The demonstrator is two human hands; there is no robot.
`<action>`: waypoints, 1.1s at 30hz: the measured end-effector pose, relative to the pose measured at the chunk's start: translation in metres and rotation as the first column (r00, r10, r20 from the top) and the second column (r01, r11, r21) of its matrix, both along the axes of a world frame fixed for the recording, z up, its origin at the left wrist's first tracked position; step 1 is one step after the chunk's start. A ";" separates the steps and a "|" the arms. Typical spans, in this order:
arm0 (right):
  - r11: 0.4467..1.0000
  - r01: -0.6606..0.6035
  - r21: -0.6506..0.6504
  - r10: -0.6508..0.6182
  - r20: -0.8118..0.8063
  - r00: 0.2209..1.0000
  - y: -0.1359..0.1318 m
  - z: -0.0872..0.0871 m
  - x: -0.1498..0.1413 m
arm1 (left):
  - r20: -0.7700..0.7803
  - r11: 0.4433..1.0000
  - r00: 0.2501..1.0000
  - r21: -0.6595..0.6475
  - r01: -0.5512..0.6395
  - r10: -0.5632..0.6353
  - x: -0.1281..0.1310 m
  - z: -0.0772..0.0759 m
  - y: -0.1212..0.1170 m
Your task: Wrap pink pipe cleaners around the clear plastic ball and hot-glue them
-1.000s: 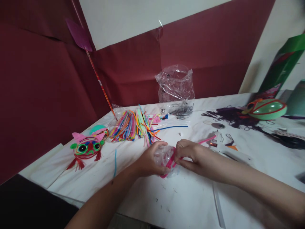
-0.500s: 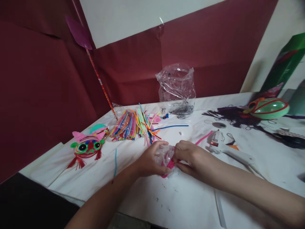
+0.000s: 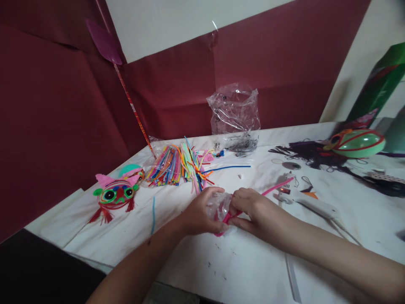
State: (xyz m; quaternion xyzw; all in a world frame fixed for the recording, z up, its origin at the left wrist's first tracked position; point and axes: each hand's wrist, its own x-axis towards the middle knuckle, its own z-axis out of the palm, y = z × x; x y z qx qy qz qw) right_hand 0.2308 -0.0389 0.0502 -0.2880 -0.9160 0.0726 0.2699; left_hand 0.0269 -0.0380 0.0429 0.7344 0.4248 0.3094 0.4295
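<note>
My left hand is wrapped round a crinkled clear plastic piece, thumb at its near side. I cannot make out its full shape behind the fingers. Pressed along its right side is a bright pink pipe cleaner, pinched by my right hand. The far end of the pipe cleaner sticks out to the right, above a white hot glue gun. My two hands are close together just over the white table.
A bundle of coloured pipe cleaners lies behind my hands. Decorated animal-face lantern stands left, a green balloon-like one right. A light-blue pipe cleaner lies near my left forearm. A clear bag leans at the back.
My right hand has shifted slightly along the plastic piece, still pinching. The pink pipe cleaner's free end dipped and then swung back up over the glue gun. My left hand stays nearly still.
</note>
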 end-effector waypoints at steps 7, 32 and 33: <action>0.997 0.066 -0.029 -0.066 0.016 0.998 -0.001 0.001 -0.003 | -0.009 1.000 1.000 0.028 0.009 -0.008 0.000 0.000 0.001; 0.831 0.199 -0.519 -0.327 -0.166 0.930 -0.006 0.000 0.002 | 0.199 0.978 0.977 -0.206 -0.034 0.076 -0.012 -0.008 0.010; 0.792 0.188 -0.581 -0.352 -0.183 0.918 -0.006 -0.002 -0.001 | 0.195 0.980 0.977 -0.193 -0.048 0.086 -0.012 -0.008 0.009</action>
